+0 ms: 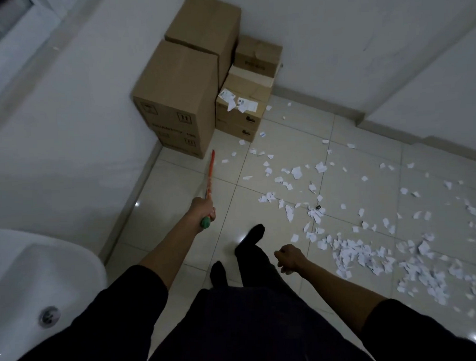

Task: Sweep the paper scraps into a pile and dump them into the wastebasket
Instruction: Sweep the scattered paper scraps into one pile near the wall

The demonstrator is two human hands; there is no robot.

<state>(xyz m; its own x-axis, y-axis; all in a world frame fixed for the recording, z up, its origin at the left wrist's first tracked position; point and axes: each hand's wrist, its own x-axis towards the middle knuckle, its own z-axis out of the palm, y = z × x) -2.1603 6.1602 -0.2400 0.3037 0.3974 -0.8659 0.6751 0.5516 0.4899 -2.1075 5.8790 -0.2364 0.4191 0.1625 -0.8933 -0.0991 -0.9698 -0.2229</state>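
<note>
White paper scraps [352, 253] litter the tiled floor [177, 187], thickest at 4 o'clock, thinning toward the cardboard boxes [180, 98] at 12. The left hand [202, 207] grips an orange stick [210, 173] with a green end; its head is hidden. The right hand [289, 258] hangs loosely curled, holding nothing.

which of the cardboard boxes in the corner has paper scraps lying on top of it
The low box at the front right of the stack, nearest the scattered floor scraps. White scraps lie on its top; the two tall boxes and the small rear box have bare tops.
</note>
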